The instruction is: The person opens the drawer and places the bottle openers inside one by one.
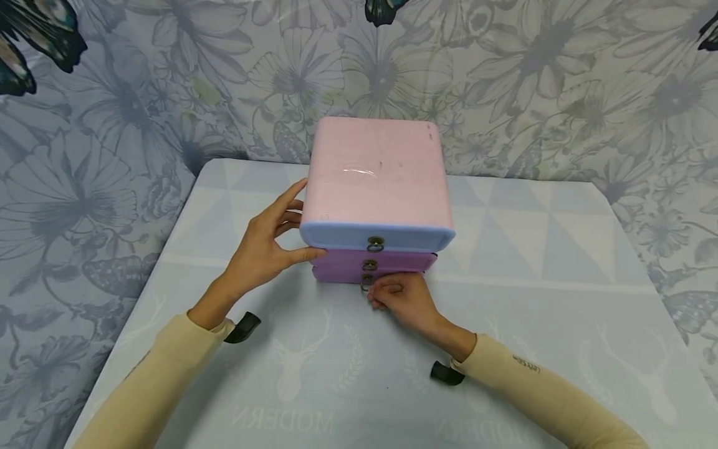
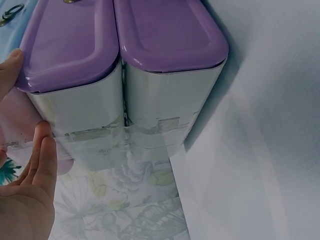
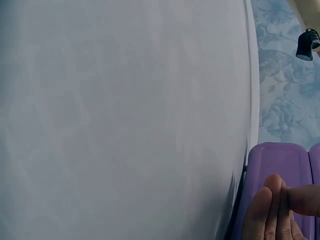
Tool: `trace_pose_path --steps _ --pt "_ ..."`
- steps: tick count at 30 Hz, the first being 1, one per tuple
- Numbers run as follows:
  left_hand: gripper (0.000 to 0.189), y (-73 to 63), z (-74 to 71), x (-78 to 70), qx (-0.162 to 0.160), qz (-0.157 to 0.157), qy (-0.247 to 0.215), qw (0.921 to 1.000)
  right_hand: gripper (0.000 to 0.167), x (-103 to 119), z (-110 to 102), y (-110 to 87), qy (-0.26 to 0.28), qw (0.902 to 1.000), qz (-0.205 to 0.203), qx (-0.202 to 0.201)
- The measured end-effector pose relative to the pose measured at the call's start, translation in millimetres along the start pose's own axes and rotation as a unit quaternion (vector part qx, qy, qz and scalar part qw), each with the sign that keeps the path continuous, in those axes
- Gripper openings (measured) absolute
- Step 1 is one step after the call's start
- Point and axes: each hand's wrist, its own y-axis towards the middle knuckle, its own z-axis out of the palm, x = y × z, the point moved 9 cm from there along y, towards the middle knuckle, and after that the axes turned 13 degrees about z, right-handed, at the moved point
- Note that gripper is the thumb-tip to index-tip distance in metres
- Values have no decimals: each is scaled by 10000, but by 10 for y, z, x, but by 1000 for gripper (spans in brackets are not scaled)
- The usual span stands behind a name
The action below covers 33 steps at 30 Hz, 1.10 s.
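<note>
A small stacked drawer cabinet (image 1: 381,181) with a pink top stands at the middle of the table. Its front has a blue top drawer (image 1: 336,237) and two purple drawers below, each with a metal ring pull. My left hand (image 1: 258,249) rests against the cabinet's left side, fingers fairly straight, thumb at the front edge. In the left wrist view, the lowest purple drawer (image 2: 170,32) sits level with the one beside it. Low at the front, my right hand (image 1: 406,302) pinches the bottom ring pull (image 1: 365,284); the fingers hide the ring in the right wrist view.
The table (image 1: 505,299) has a pale cloth with triangles, deer heads and lettering. Floral fabric (image 1: 392,68) rises behind it and along the sides. A dark wrist-worn device (image 1: 243,327) sticks out from the left sleeve, another (image 1: 447,373) from the right.
</note>
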Motion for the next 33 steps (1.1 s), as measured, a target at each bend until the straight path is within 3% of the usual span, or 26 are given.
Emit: trace_pose_path --steps 10,21,26,33 --pt "112 27 39 -17 11 109 -31 9999 13 19 -41 -12 -38 9999 -118 -61" --pt "108 24 53 45 28 -77 -115 9999 14 0 -97 -33 -280 9995 15 -136" --pt "99 -94 -61 53 -19 -80 304 9995 15 17 -190 -124 -744 9967 52 -313" --pt "56 -318 -203 -27 11 269 1277 9914 22 97 -380 -318 -1207 9900 -326 -656"
